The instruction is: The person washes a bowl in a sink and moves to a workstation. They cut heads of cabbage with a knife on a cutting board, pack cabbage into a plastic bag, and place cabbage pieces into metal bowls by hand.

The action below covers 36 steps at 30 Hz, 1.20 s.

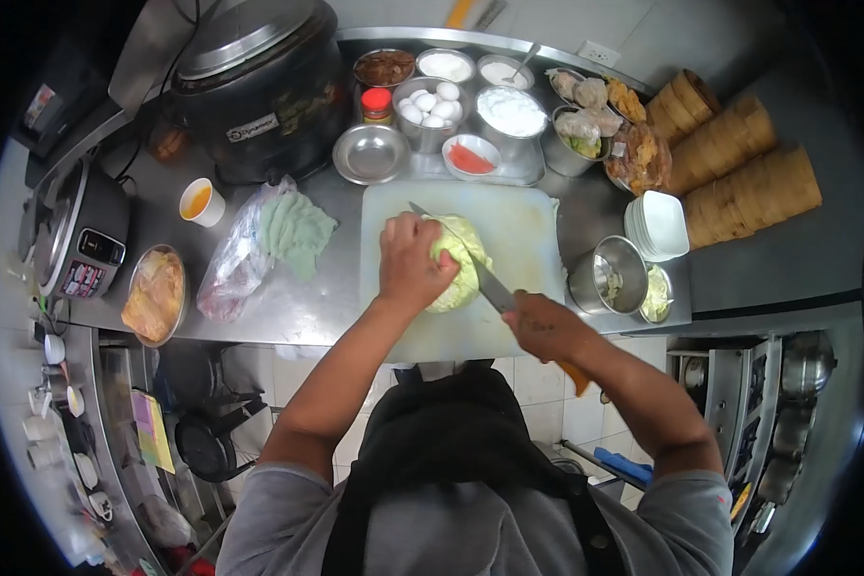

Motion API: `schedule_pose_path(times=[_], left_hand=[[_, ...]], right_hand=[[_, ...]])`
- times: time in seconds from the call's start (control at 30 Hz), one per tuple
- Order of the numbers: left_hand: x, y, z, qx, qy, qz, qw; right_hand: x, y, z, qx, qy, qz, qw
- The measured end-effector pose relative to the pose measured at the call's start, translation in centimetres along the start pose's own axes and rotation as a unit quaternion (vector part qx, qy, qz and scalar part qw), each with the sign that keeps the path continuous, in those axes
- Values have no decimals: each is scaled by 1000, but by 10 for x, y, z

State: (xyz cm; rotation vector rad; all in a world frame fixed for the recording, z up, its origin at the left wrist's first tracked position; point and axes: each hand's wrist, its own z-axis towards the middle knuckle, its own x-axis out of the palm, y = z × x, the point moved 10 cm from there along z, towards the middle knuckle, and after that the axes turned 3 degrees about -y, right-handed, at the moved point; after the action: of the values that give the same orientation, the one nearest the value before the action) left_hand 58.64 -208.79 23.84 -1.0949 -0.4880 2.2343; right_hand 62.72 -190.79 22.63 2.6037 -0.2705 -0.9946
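A pale green cabbage [459, 288] rests on the white cutting board [523, 230] in front of me. My left hand [411, 259] grips its left side, fingers bent over the top and thumb near the blade. My right hand [549, 326] is closed round the orange handle of a large knife [491, 285]. The blade lies diagonally across the cabbage, its tip beyond the far side. How deep the edge sits in the cabbage I cannot tell.
Left of the board are a green cloth [298, 230], a plastic bag [235, 254], an orange-filled cup [202, 203] and a bowl of raw chicken [154, 296]. Behind stands a bowl of eggs [430, 106]. A metal pot [607, 276], white dishes [658, 226] and bamboo steamers [754, 197] are on the right.
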Motion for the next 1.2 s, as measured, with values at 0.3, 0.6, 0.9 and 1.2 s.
schedule_pose_path(times=[0.3,0.6,0.9,1.2], left_hand=[[-14,20,-11,-17,-48,-12,999],[8,6,-28,-37,-46,-76,995],[8,-4,-19,-43,-55,-30,997],[13,-4,-17,-28,-50,-38,998]], right_hand=[[51,5,55,-167,-195,-34,966],[26,-12,39,-142,-133,-116,974],[31,-51,18,-175,-272,79,943],[31,-45,4,-101,-194,-42,975]])
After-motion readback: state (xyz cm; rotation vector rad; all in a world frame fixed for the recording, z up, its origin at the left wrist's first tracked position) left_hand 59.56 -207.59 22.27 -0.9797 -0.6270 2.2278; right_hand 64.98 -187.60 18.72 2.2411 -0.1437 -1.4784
